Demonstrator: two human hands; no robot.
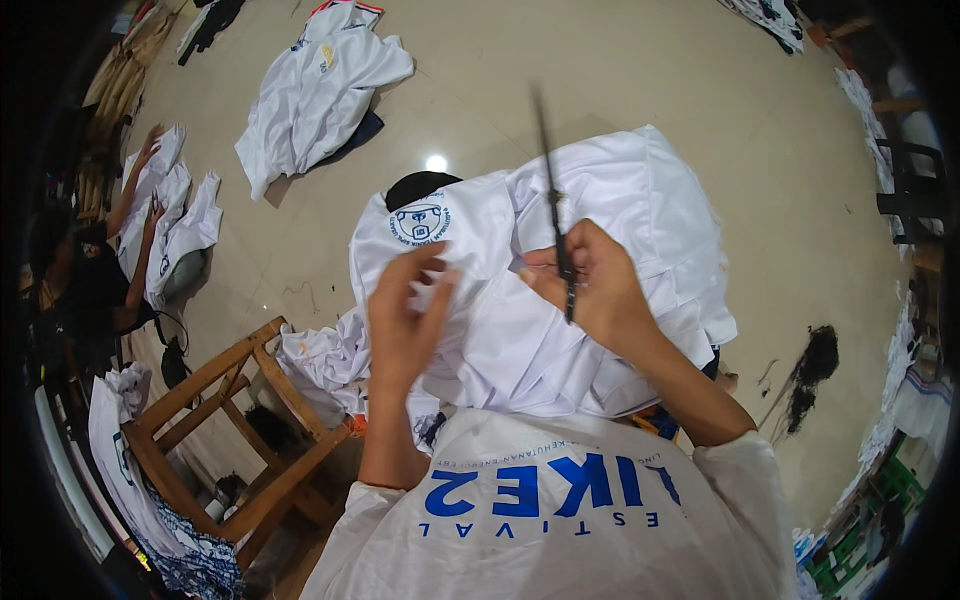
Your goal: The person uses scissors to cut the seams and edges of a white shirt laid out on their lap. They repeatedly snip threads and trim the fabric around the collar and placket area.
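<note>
White garments point(630, 210) lie piled in front of me, with a round blue printed emblem point(420, 225) and a black piece point(410, 190) at the upper left of the pile. My right hand point(595, 285) grips a long, thin dark tool point(548, 170), possibly scissors, pointing away from me over the white cloth. My left hand point(405, 310) is over the cloth below the emblem, its fingers loosely bent and apart, with nothing visible held in them.
A wooden stool point(180, 430) stands at lower left beside hanging white cloth. Another person point(80, 270) works at left among white garments point(190, 240). More white shirts point(310, 100) lie on the tiled floor point(750, 150) ahead. Dark scraps point(810, 370) lie at right.
</note>
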